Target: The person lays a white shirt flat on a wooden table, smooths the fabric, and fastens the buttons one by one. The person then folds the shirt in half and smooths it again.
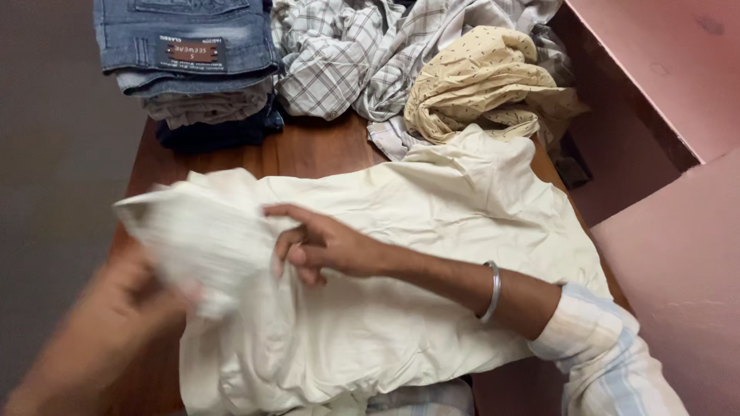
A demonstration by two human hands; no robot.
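A cream shirt [432, 231] lies spread over a brown wooden table [308, 150]. My left hand [135, 289], blurred with motion, grips a folded-over part of the shirt at the left. My right hand [324, 245] reaches across from the right and rests on the cloth, its fingers curled against the fold beside the lifted part. A metal bangle [493, 291] sits on my right wrist.
A stack of folded jeans [189, 54] stands at the table's back left. A crumpled checked shirt [347, 54] and a beige patterned garment [478, 81] lie heaped at the back. A pink wall [671, 223] borders the table on the right.
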